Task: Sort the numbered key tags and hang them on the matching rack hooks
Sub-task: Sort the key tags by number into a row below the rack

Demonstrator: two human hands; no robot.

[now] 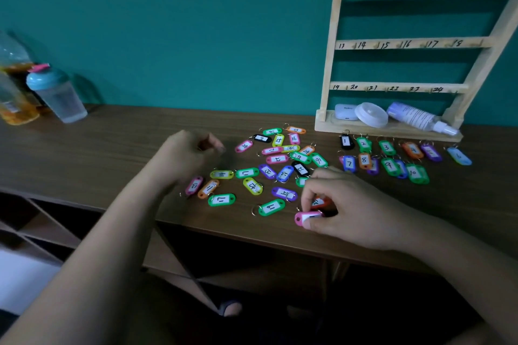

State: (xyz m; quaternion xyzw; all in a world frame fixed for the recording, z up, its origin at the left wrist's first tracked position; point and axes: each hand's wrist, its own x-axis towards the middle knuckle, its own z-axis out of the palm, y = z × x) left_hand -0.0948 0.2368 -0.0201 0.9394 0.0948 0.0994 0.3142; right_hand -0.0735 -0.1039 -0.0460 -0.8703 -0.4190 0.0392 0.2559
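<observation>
Overall, table (126,143): dark wood against a teal wall. A broad bare stretch runs from the left-hand clutter to the tag pile, and the front edge passes just below the right hand.
Rack (333,45): pale wooden frame standing at the back right. Its rails are numbered by hand, 7–12, 13–18 and 19–24 in view, and the top is cropped.
Left clutter: bottles (14,87) and a teal-lidded cup (59,95) at the far left, near the wall.
Rack base: a spray bottle (417,116) lying down, a round lid (371,115) and a white case (346,112).
Loose tags (277,159): a mixed-colour scatter at table centre, between the two hands, some overlapping.
Sorted tags (386,147): two rows just in front of the rack base, 1 onward at the back, 7–10 nearer, some stacked.
Left hand (187,151): raised over the pile's left margin with fingers curled. It is blurred, so cannot tell whether it holds anything.
Right hand (344,204): near the front edge, thumb and fingertips pinching the pink tag (304,217).
Orange tag (319,202): partly hidden beneath the right fingers.
</observation>
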